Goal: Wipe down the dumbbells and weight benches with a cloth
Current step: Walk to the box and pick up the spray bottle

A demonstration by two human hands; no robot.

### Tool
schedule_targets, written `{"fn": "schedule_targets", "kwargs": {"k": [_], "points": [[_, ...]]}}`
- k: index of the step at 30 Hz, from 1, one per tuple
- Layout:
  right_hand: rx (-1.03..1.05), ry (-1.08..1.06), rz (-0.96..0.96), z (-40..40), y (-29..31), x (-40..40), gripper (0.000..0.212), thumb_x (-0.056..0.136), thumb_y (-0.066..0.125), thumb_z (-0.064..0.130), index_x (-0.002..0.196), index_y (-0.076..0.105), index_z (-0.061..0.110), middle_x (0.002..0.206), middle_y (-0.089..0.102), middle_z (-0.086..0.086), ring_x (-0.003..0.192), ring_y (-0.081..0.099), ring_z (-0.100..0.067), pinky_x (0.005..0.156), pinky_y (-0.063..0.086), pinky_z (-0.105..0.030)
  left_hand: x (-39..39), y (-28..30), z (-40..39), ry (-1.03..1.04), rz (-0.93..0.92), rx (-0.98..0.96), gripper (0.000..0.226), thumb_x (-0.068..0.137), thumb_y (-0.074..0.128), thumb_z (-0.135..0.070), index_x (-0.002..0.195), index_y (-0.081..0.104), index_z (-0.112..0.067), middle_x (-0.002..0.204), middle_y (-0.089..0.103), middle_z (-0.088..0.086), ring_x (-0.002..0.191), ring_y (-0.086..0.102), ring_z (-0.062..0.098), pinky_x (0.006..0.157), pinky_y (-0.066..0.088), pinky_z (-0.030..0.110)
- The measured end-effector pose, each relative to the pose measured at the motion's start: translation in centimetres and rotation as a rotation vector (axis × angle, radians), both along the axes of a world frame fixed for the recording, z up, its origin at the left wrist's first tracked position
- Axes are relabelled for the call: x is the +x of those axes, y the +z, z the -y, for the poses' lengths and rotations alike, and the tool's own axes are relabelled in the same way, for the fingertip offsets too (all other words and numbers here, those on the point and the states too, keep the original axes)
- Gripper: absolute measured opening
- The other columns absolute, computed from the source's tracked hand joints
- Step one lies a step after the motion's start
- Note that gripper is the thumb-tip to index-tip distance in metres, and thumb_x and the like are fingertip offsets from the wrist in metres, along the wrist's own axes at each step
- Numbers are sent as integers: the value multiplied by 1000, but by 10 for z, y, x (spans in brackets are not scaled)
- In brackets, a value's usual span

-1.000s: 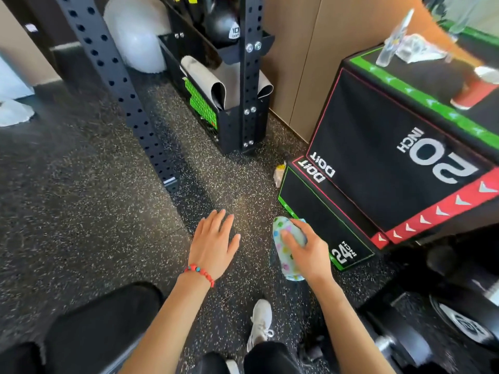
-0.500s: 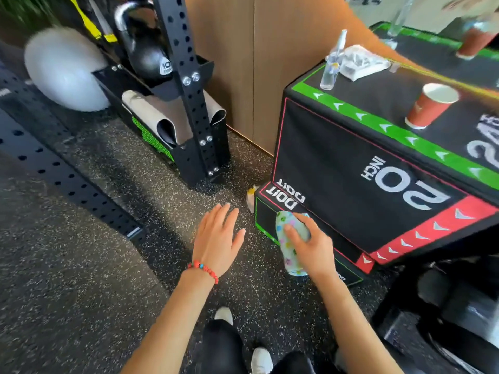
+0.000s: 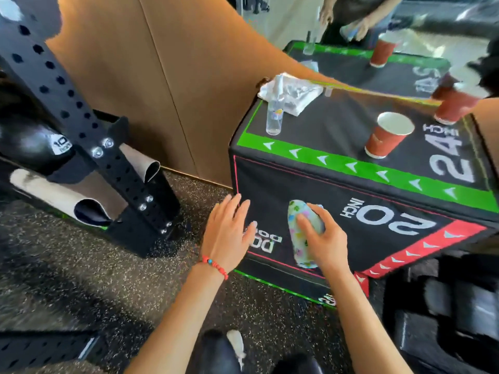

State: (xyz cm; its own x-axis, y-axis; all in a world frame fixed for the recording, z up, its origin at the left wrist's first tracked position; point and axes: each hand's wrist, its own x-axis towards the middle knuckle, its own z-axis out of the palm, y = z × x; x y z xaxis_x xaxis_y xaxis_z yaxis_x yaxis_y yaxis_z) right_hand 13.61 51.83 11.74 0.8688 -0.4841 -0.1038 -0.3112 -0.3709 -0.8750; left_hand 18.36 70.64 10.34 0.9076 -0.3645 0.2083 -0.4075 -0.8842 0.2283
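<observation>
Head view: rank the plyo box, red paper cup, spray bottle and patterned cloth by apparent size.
1. plyo box, by far.
2. red paper cup and patterned cloth look alike; the cloth is nearer and bunched in the right hand, so unranked.
3. spray bottle, slimmest.

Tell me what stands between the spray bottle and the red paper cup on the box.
Nothing: the head view shows bare black box top between the spray bottle and the red paper cup.

pastel-spotted cloth [image 3: 302,233], red cup [image 3: 387,136], black box [image 3: 310,184]

Right hand [image 3: 328,238]: grips patterned cloth [image 3: 301,233], lower centre
Left hand [image 3: 228,233]: flat, fingers [image 3: 237,209] straight
Plyo box [image 3: 337,190]: right, carrying a red cup [image 3: 387,136]
</observation>
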Motion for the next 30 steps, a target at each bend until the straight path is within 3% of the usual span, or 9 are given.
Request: {"fn": "schedule_targets", "kwargs": {"k": [3, 7, 11, 14, 22, 24, 26, 28, 30], "points": [[9, -63, 45, 0, 7, 28, 22, 84, 63, 33, 106, 62, 35, 90, 63, 11, 86, 58, -12, 80, 43, -25, 42, 4, 5, -57, 10, -15, 54, 88, 35, -37, 120, 60, -2, 124, 58, 20, 116, 54, 37, 97, 42, 50], [4, -119, 85, 11, 15, 60, 28, 82, 64, 38, 109, 62, 33, 96, 65, 10, 89, 59, -11, 79, 42, -23, 83, 14, 20, -100, 49, -69, 52, 88, 37, -35, 118, 61, 0, 122, 59, 21, 114, 56, 39, 95, 43, 50], [-26, -131, 150, 30, 25, 94, 23, 84, 64, 31, 107, 62, 31, 85, 62, 17, 74, 53, 5, 64, 35, -2, 123, 22, 40, -121, 85, -139, 51, 87, 39, -33, 116, 61, 3, 121, 59, 23, 113, 56, 41, 94, 43, 51], [-33, -114, 168, 46, 30, 121, 22, 85, 63, 30, 107, 62, 32, 83, 58, 23, 74, 52, 2, 64, 34, 3, 152, 27, 56, -111, 77, -177, 51, 87, 40, -33, 117, 59, 4, 122, 58, 24, 113, 55, 41, 96, 42, 51], [-25, -103, 154, 68, 32, 168, 24, 84, 63, 30, 109, 62, 32, 89, 60, 18, 77, 54, 2, 64, 33, 4, 200, 40, 83, 7, -21, -423, 68, 86, 34, -45, 137, 40, 0, 137, 47, 19, 129, 40, 32, 107, 29, 36], [-10, -105, 158, 70, 31, 174, 24, 85, 63, 28, 108, 62, 31, 88, 60, 18, 76, 55, 10, 64, 32, 5, 209, 43, 88, 27, -57, -512, 69, 87, 35, -47, 141, 35, -4, 141, 42, 15, 132, 36, 26, 107, 26, 29], [-2, -102, 162, 71, 29, 179, 23, 85, 63, 27, 108, 62, 29, 85, 59, 20, 75, 51, 22, 64, 32, 5, 219, 45, 94, 37, -85, -612, 61, 93, 45, -40, 142, 34, -6, 144, 40, 10, 134, 34, 21, 106, 24, 22], [1, -116, 165, 71, 26, 185, 23, 85, 64, 26, 108, 63, 29, 85, 59, 20, 75, 51, 23, 65, 34, 4, 231, 45, 99, 43, -108, -692, 55, 95, 51, -30, 142, 35, -7, 145, 39, 7, 134, 35, 18, 105, 24, 19], [5, -140, 168, 71, 25, 189, 21, 85, 64, 26, 106, 62, 31, 83, 59, 23, 74, 52, 22, 65, 36, 3, 242, 44, 104, 32, -123, -738, 55, 93, 53, -32, 139, 39, -7, 143, 42, 7, 131, 38, 16, 103, 27, 17]]}}
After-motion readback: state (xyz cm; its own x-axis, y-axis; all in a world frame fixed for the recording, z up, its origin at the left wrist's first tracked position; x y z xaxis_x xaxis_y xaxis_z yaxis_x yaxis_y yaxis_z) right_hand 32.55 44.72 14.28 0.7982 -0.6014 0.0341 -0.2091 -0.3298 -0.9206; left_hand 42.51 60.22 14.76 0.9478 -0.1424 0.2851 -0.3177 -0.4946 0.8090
